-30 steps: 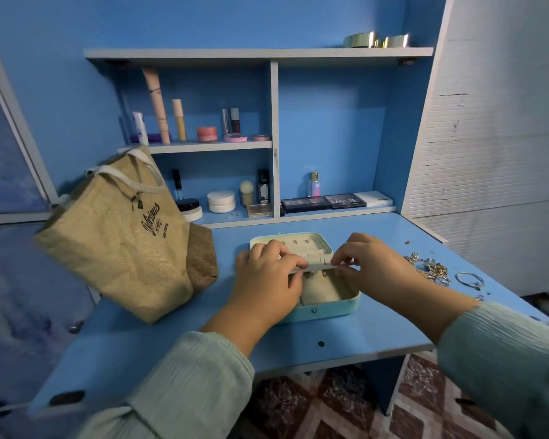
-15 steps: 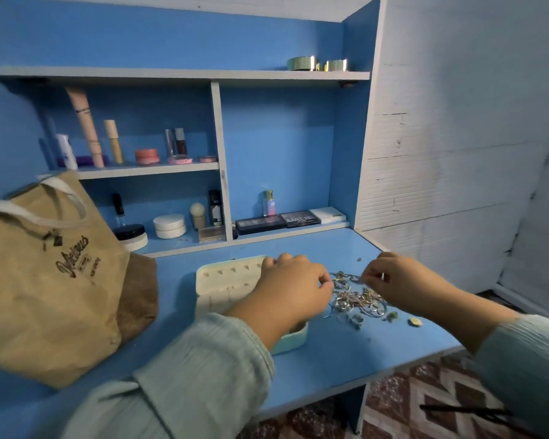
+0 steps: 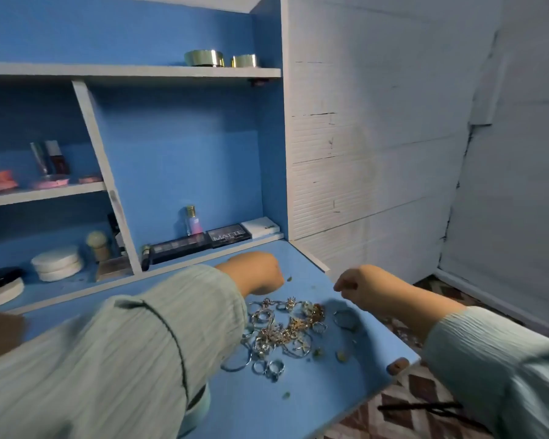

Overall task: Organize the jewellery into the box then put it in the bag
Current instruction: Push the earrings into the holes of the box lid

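Head view: the jewellery [image 3: 282,334] lies heaped on the blue bench [image 3: 298,403], lower centre of the frame. The left hand [image 3: 257,274] hovers above the heap's upper left and the right hand [image 3: 358,286] at its upper right; both fists look curled, apparently empty. The box [image 3: 198,407] peeks out bottom centre under the sleeve. Best to pinch one piece free without dragging tangled neighbours.

View has swung right: jute bag gone from frame, only a sliver of the mint jewellery box [image 3: 200,407] shows under the left sleeve. Both hands have left the box; left hand [image 3: 256,272] and right hand [image 3: 360,285], fingers curled, now sit over the jewellery pile [image 3: 282,334] on the bench [image 3: 314,403]. Whether either holds anything can't be told.
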